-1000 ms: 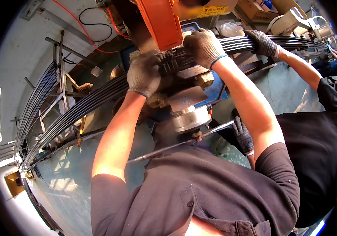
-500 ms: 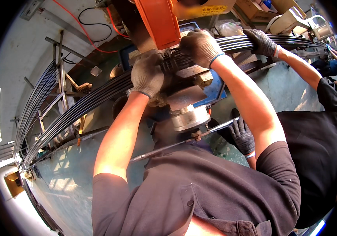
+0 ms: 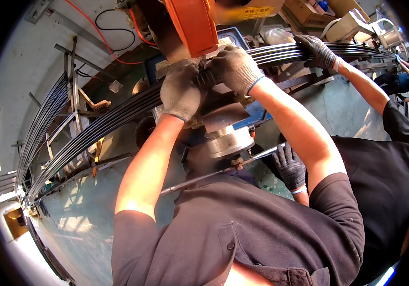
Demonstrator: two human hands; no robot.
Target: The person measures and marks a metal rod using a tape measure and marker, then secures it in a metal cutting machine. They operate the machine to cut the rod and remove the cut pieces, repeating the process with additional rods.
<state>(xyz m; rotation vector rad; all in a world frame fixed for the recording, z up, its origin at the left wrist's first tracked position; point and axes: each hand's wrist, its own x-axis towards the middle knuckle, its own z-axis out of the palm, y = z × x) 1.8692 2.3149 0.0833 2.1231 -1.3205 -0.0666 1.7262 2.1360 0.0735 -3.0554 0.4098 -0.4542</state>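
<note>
A bundle of long dark metal rods [image 3: 113, 108] runs from the lower left, beneath an orange machine part [image 3: 194, 28], toward the upper right. My left hand [image 3: 181, 90], in an off-white knit glove, is closed over the rods just left of the machine's working spot. Close to its right, my right hand [image 3: 237, 69], gloved alike, has its fingers curled at the rods; its fingertips are in shadow. Between the hands, dark ridged metal [image 3: 206, 77] shows dimly. Farther right, a co-worker's dark-gloved hand [image 3: 318, 50] lies over the same rods.
Below the rods, a silver cylinder [image 3: 228, 143] sits above a slanting metal bar [image 3: 195, 182]. The co-worker's other gloved hand [image 3: 290, 168] is beside that bar. More rods [image 3: 42, 124] lie on a rack at left. An open cardboard box [image 3: 308, 16] stands at the upper right.
My right hand has shifted left and slightly down along the rods, nearer my left hand, which has barely moved. The co-worker's lower hand has moved slightly left and down.
</note>
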